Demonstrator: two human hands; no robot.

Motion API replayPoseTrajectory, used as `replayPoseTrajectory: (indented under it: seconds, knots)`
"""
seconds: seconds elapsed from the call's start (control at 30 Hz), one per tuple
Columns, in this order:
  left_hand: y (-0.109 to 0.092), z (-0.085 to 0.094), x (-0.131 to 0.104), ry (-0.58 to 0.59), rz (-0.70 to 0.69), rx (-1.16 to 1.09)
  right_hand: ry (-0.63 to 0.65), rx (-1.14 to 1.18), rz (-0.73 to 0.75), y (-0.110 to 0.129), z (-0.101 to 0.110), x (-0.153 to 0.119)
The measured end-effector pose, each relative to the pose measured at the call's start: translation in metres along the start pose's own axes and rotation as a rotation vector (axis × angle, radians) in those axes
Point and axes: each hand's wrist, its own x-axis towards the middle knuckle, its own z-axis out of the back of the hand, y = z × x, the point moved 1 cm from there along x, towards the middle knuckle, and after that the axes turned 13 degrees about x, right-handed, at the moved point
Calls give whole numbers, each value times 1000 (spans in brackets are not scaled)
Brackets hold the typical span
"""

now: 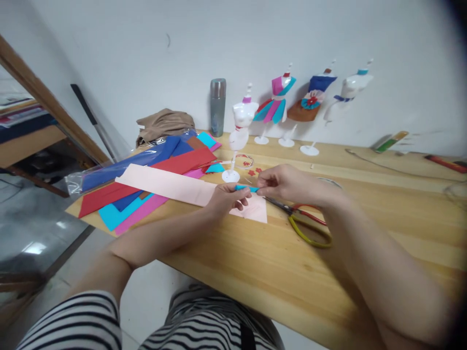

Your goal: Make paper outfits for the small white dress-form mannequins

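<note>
Between my two hands a narrow turquoise paper strip (246,188) is stretched, just above the table. My left hand (226,198) pinches its left end over a long pale pink paper sheet (171,186). The other end sits between the fingertips of my right hand (279,183). Beneath my right wrist lie scissors (306,232) with one yellow and one red handle, blades toward my hands. Right behind my hands stands a small white mannequin (243,119) with a magenta band at its neck. Small red flower shapes (252,172) lie by its base.
Red paper (109,197), blue, turquoise and magenta sheets pile up at the left. A grey thermos (218,108) and brown cloth (166,125) stand behind them. Along the wall are a dressed mannequin (279,99) and two others. A cutter (445,163) lies far right.
</note>
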Motion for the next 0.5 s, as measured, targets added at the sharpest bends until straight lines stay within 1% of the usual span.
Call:
replayPoseTrajectory:
  seconds: [0.1,0.17,0.23,0.27,0.3,0.33,0.37,0.4,0.43,0.5]
  knots:
    - [0,3,-2,17,-25,120,64,-32,-23,2,0,-2]
    - [-4,8,2,74,-45,239,98,-43,-52,0,1,-4]
    - [-12,18,12,143,-57,402,114,-38,-63,-3,4,-6]
    - [-17,26,19,147,-58,521,117,-33,-52,-4,4,-7]
    - [-23,37,26,94,-83,665,133,-26,-34,-3,4,-8]
    - [-29,48,34,-6,-135,843,157,-18,-9,-2,3,-8]
    - [-35,60,42,-139,-215,1047,196,-10,15,0,0,-8]
    - [-40,72,49,-226,-270,1254,248,-2,37,2,-5,-8]
    - [-43,82,57,-271,-270,1318,296,5,60,5,-13,-8]
    - [-46,100,70,-293,-263,1381,363,11,115,10,-32,-10]
